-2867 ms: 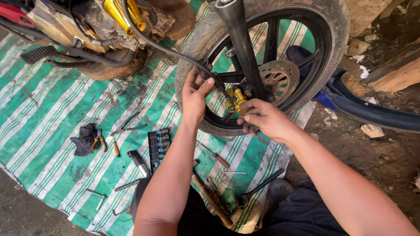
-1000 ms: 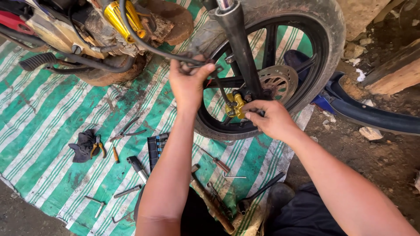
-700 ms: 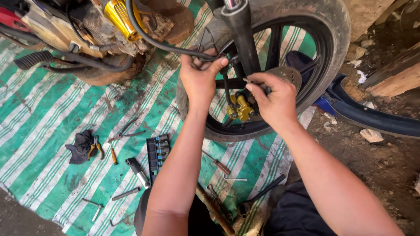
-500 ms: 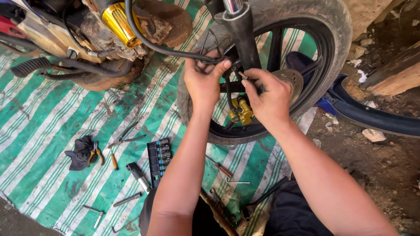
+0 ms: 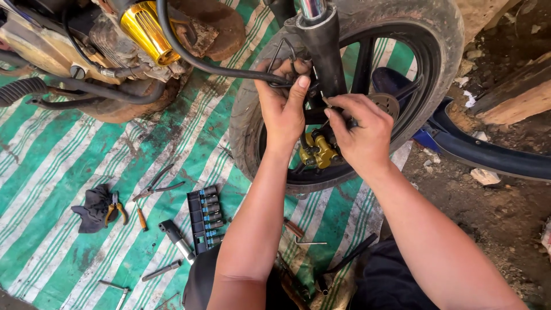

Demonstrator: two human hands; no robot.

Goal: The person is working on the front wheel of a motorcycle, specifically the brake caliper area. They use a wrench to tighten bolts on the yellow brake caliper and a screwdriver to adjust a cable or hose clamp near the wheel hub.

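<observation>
Up close: gold brake caliper [image 5: 317, 150] grimy, beside black fork leg [image 5: 326, 53].

Mat: a green and white striped sheet [image 5: 51, 172] lay under everything.
Tools: a socket rack [image 5: 205, 217], pliers [image 5: 115, 208] on a dark rag [image 5: 92, 208].
Right: a wooden plank [image 5: 511, 95].

An open-air, makeshift motorcycle repair spot on bare dirt ground [image 5: 493, 218]: a muddy black motorcycle front wheel [image 5: 425, 51] stands over a green-and-white striped plastic tarp [image 5: 51, 172] strewn with pliers [image 5: 115, 208], a black socket-bit rack [image 5: 205, 218] and a greasy dark rag [image 5: 92, 209].
</observation>
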